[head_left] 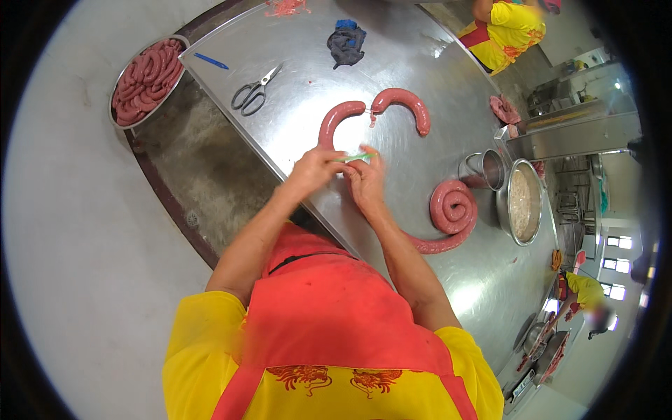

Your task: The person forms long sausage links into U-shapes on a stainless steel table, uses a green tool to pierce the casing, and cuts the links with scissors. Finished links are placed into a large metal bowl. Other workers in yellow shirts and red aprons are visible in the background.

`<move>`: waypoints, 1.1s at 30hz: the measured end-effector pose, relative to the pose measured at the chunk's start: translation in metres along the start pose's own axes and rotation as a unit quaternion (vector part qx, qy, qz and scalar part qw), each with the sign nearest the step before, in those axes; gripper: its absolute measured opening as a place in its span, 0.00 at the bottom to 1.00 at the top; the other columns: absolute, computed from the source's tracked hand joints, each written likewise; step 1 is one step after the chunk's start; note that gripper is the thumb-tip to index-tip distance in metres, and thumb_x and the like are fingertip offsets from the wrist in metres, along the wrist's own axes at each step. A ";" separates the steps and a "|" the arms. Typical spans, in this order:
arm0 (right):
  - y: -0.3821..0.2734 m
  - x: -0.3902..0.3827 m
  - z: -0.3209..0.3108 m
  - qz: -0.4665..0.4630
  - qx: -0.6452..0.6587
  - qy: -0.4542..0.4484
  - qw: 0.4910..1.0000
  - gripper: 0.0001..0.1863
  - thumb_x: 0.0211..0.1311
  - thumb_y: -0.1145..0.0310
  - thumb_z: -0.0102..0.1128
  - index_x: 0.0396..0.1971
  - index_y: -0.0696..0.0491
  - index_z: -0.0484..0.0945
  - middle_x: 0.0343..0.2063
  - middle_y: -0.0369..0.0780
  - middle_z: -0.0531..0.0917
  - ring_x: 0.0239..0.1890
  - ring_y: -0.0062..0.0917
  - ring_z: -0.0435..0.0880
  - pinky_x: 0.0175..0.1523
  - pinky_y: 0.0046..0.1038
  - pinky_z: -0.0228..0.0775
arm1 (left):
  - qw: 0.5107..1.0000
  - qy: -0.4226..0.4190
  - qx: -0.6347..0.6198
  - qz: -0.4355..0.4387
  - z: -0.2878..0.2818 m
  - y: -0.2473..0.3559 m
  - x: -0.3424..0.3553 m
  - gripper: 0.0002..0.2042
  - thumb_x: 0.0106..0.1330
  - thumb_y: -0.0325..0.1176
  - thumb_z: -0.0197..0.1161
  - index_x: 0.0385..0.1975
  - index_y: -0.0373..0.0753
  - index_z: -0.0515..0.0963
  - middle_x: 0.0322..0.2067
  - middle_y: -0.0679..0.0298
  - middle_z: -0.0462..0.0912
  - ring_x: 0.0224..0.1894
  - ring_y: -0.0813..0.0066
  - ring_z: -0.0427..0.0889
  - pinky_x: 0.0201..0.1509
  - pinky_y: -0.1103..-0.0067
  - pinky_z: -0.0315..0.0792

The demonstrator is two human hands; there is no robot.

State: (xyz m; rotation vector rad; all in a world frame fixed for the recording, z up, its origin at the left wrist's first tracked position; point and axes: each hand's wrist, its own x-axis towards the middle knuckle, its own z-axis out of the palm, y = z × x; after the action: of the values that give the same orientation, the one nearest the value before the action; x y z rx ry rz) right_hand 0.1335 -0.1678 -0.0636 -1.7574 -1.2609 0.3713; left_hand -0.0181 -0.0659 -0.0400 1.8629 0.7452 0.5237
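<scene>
My left hand (316, 170) and my right hand (368, 180) meet over the metal table, fingers closed and slightly blurred. Between them stretches a thin green string (359, 157), pinched at both ends. A pink sausage link (338, 120) curves up from beside my left fingers. Its far end lies close to a second curved link (406, 103), with a pale thread and a scrap of casing at the gap. To the right lies a coiled sausage (455, 211), its tail passing behind my right forearm. How the sausage runs under my fingers is hidden.
On the steel table (280, 129) lie scissors (257, 89), a blue pen (211, 61) and a dark crumpled cloth (346, 45). A metal jug (483, 170) and a bowl of pale mixture (521, 203) stand right. A basin of sausages (147, 82) is at left. Two people work farther off.
</scene>
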 end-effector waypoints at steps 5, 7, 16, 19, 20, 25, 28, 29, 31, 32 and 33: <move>0.003 -0.007 0.010 0.105 0.155 -0.153 0.970 0.12 0.67 0.69 0.52 0.41 0.59 0.82 0.31 0.42 0.85 0.35 0.32 0.82 0.46 0.31 0.73 | 0.946 0.189 -0.035 0.262 0.007 0.086 0.016 0.05 0.67 0.28 0.63 0.39 0.40 0.83 0.38 0.64 0.77 0.42 0.69 0.78 0.48 0.77 0.73; -0.008 0.000 0.005 0.139 0.109 -0.163 0.971 0.13 0.67 0.66 0.53 0.42 0.58 0.82 0.30 0.44 0.85 0.34 0.31 0.81 0.45 0.31 0.73 | 0.904 0.154 -0.397 -0.037 -0.040 0.076 0.008 0.07 0.68 0.30 0.63 0.42 0.37 0.79 0.29 0.65 0.77 0.33 0.70 0.81 0.46 0.73 0.76; -0.019 0.008 0.038 0.119 -0.126 -0.199 0.965 0.10 0.68 0.62 0.56 0.37 0.51 0.83 0.33 0.50 0.85 0.39 0.51 0.83 0.45 0.48 0.74 | 0.884 0.213 -0.415 -0.036 -0.148 0.032 -0.069 0.16 0.79 0.46 0.52 0.37 0.38 0.76 0.19 0.71 0.71 0.23 0.76 0.76 0.26 0.83 0.66; 0.008 0.001 0.033 0.155 -0.153 -0.158 0.963 0.10 0.67 0.62 0.58 0.35 0.52 0.82 0.31 0.50 0.85 0.38 0.49 0.84 0.44 0.47 0.74 | 0.774 0.246 -0.576 0.092 -0.213 0.051 -0.079 0.17 0.78 0.47 0.52 0.35 0.40 0.75 0.16 0.75 0.63 0.18 0.84 0.64 0.23 0.85 0.58; 0.013 0.000 0.035 0.151 -0.155 -0.155 0.964 0.10 0.67 0.63 0.59 0.35 0.54 0.82 0.30 0.49 0.85 0.37 0.46 0.85 0.43 0.46 0.75 | 0.776 0.272 -0.563 0.077 -0.223 0.046 -0.087 0.17 0.78 0.48 0.53 0.35 0.41 0.75 0.16 0.76 0.61 0.18 0.85 0.61 0.22 0.85 0.57; 0.036 0.020 0.014 0.529 0.425 -0.091 0.729 0.11 0.69 0.68 0.60 0.34 0.61 0.82 0.25 0.41 0.86 0.29 0.24 0.84 0.38 0.27 0.75 | 0.913 0.142 -0.300 -0.236 -0.149 -0.020 -0.152 0.14 0.77 0.48 0.55 0.40 0.43 0.75 0.16 0.74 0.65 0.12 0.84 0.61 0.14 0.82 0.57; 0.036 0.014 -0.002 0.454 0.316 -0.064 0.831 0.10 0.69 0.69 0.58 0.33 0.61 0.82 0.30 0.43 0.88 0.29 0.25 0.84 0.41 0.27 0.76 | 0.808 -0.041 -0.268 -0.523 -0.084 -0.016 -0.172 0.13 0.77 0.44 0.55 0.37 0.41 0.77 0.16 0.73 0.67 0.12 0.83 0.61 0.15 0.81 0.57; 0.031 0.009 -0.003 0.372 0.162 -0.097 0.909 0.08 0.66 0.72 0.61 0.31 0.61 0.83 0.40 0.48 0.88 0.36 0.32 0.86 0.49 0.31 0.76 | 0.860 -0.043 -0.231 -0.452 -0.069 -0.009 -0.163 0.14 0.77 0.45 0.55 0.35 0.41 0.77 0.16 0.73 0.67 0.13 0.83 0.62 0.17 0.81 0.57; 0.018 -0.002 -0.004 0.121 -0.047 -0.030 0.991 0.06 0.62 0.72 0.64 0.30 0.60 0.83 0.47 0.51 0.86 0.45 0.39 0.84 0.55 0.34 0.73 | 0.925 -0.057 -0.168 -0.335 -0.052 0.008 -0.125 0.16 0.78 0.45 0.55 0.32 0.39 0.78 0.17 0.73 0.68 0.14 0.83 0.63 0.19 0.80 0.58; 0.012 -0.003 -0.004 0.004 -0.154 -0.007 0.988 0.06 0.60 0.72 0.66 0.29 0.60 0.84 0.51 0.52 0.84 0.49 0.43 0.83 0.58 0.36 0.72 | 0.953 -0.023 -0.128 -0.274 -0.047 0.013 -0.099 0.16 0.77 0.44 0.56 0.33 0.38 0.80 0.18 0.71 0.72 0.16 0.79 0.67 0.22 0.79 0.61; 0.007 -0.005 -0.007 -0.008 -0.121 0.004 0.993 0.06 0.55 0.72 0.69 0.29 0.58 0.84 0.58 0.54 0.79 0.62 0.49 0.73 0.66 0.40 0.65 | 0.978 -0.002 -0.113 -0.177 -0.047 0.016 -0.073 0.16 0.76 0.43 0.57 0.35 0.36 0.82 0.19 0.68 0.76 0.18 0.76 0.71 0.25 0.78 0.64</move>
State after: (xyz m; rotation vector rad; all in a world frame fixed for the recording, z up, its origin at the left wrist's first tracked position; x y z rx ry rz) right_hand 0.1398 -0.1763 -0.0666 -1.9480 -1.3597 0.2089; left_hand -0.0961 -0.0910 -0.0083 1.4790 0.9496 0.3577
